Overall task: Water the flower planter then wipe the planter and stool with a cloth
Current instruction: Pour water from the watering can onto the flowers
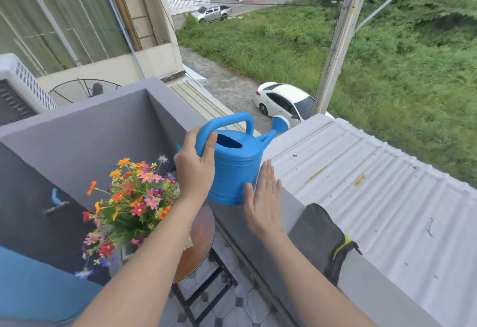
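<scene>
Your left hand grips the blue watering can on the ledge; your right hand presses flat against it. Flowers stand left, and a cloth drapes near right.

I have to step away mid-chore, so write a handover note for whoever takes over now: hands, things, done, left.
Left hand grips the blue watering can by its rear handle. Right hand is open, flat against the can's side.
The can is at the grey ledge, spout pointing away from the flower planter, which stands on the round stool below left.
The dark cloth lies draped over the ledge, right of the can.
Done: nothing I can confirm; watering unclear.
Left: water the planter if needed, then wipe planter and stool.
</scene>
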{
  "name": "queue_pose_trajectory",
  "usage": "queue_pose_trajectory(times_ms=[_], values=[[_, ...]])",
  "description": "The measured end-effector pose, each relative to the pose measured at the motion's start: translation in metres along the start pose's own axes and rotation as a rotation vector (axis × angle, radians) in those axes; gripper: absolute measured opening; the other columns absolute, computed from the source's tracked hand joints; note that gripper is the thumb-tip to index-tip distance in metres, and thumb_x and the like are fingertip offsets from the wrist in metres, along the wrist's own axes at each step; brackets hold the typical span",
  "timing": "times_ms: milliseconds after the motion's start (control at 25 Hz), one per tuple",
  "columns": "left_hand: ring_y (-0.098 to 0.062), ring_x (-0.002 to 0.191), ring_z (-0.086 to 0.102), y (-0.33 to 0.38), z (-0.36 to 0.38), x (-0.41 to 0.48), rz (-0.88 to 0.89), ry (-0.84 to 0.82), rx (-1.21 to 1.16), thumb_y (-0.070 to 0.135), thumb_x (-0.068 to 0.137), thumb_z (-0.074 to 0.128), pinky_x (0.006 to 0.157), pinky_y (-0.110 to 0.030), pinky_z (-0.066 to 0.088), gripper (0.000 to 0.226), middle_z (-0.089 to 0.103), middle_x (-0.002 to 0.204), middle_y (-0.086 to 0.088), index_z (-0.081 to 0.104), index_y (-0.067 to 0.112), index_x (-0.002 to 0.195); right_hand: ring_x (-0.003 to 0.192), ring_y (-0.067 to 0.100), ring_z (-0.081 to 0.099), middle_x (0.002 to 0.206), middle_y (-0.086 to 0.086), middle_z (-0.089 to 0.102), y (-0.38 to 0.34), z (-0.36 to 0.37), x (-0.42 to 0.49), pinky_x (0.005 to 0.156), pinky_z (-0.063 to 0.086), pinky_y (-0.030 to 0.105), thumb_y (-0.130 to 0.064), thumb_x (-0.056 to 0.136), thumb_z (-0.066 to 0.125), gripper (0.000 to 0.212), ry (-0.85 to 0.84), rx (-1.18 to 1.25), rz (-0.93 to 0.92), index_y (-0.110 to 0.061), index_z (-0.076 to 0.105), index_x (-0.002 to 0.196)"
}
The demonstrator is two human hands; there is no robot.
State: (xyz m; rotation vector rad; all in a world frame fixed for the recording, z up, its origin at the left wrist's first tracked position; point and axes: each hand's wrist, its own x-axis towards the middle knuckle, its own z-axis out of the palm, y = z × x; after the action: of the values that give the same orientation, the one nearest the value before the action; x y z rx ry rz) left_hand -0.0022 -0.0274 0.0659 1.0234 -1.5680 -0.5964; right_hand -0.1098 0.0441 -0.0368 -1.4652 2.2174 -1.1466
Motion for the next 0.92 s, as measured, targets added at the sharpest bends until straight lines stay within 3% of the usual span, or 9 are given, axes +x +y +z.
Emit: queue_pose_trajectory(times_ms=[80, 200, 320, 480, 600, 760, 920], values=[[0.008, 0.075, 0.056, 0.015, -0.035, 0.011, 0.048, 0.025, -0.012, 0.029, 0.093, 0.056, 0.068, -0.009, 0.042, 0.024, 0.060, 0.082, 0.019, 0.061, 0.014, 0.111, 0.143, 0.002, -0.011, 0.153, -0.009, -0.011, -0.045, 0.011, -0.013, 0.117, -0.010, 0.029, -0.065, 0.086, 0.003, 0.079, 0.067, 0.090, -0.057, -0.017, -0.009, 0.148], [0.005, 0.082, 0.059, 0.033, -0.101, 0.026, 0.056, 0.057, -0.035, 0.034, 0.089, 0.058, 0.079, -0.018, 0.046, 0.024, 0.068, 0.088, 0.012, 0.065, 0.019, 0.106, 0.145, 0.005, -0.010, 0.157, -0.006, -0.009, -0.105, 0.030, -0.039, 0.117, -0.009, 0.028, -0.062, 0.088, 0.007, 0.076, 0.111, 0.167, -0.104, -0.017, -0.011, 0.148], [0.010, 0.079, 0.058, 0.043, -0.174, 0.029, 0.053, 0.068, -0.031, 0.038, 0.089, 0.059, 0.079, -0.019, 0.047, 0.013, 0.066, 0.078, 0.026, 0.066, 0.033, 0.100, 0.147, 0.010, -0.007, 0.160, 0.002, -0.005, -0.161, 0.054, -0.071, 0.117, -0.009, 0.026, -0.065, 0.086, 0.004, 0.080, 0.116, 0.235, -0.182, -0.017, -0.011, 0.148], [-0.007, 0.065, 0.054, 0.048, -0.263, 0.031, 0.054, 0.086, 0.031, 0.042, 0.087, 0.057, 0.066, -0.033, 0.046, 0.008, 0.061, 0.064, 0.015, 0.065, 0.039, 0.087, 0.147, 0.013, -0.004, 0.158, 0.002, -0.006, -0.229, 0.086, -0.118, 0.118, -0.007, 0.025, -0.065, 0.087, 0.004, 0.076, 0.122, 0.295, -0.269, -0.019, -0.013, 0.145], [-0.013, 0.051, 0.044, 0.044, -0.323, 0.034, 0.002, 0.078, 0.053, 0.047, 0.084, 0.056, 0.047, -0.028, 0.039, 0.011, 0.051, 0.057, 0.010, 0.065, 0.041, 0.080, 0.147, 0.017, 0.000, 0.159, 0.009, 0.000, -0.271, 0.107, -0.151, 0.118, -0.001, 0.030, -0.063, 0.088, 0.008, 0.078, 0.072, 0.323, -0.310, -0.015, -0.012, 0.145], [-0.009, 0.038, 0.034, 0.040, -0.376, 0.036, -0.095, 0.047, 0.099, 0.044, 0.083, 0.056, 0.034, -0.019, 0.028, 0.017, 0.039, 0.056, 0.003, 0.066, 0.031, 0.090, 0.147, 0.020, 0.000, 0.159, 0.012, -0.001, -0.311, 0.130, -0.187, 0.118, 0.000, 0.031, -0.062, 0.087, 0.011, 0.084, -0.009, 0.369, -0.325, -0.007, -0.006, 0.148], [0.000, 0.029, 0.040, 0.044, -0.403, 0.038, -0.145, -0.010, 0.195, 0.035, 0.090, 0.057, 0.032, -0.017, 0.026, 0.015, 0.042, 0.060, 0.003, 0.063, 0.024, 0.098, 0.144, 0.011, -0.013, 0.159, 0.014, -0.010, -0.338, 0.147, -0.213, 0.116, -0.009, 0.024, -0.060, 0.089, 0.020, 0.087, -0.096, 0.402, -0.301, -0.003, -0.010, 0.146]])
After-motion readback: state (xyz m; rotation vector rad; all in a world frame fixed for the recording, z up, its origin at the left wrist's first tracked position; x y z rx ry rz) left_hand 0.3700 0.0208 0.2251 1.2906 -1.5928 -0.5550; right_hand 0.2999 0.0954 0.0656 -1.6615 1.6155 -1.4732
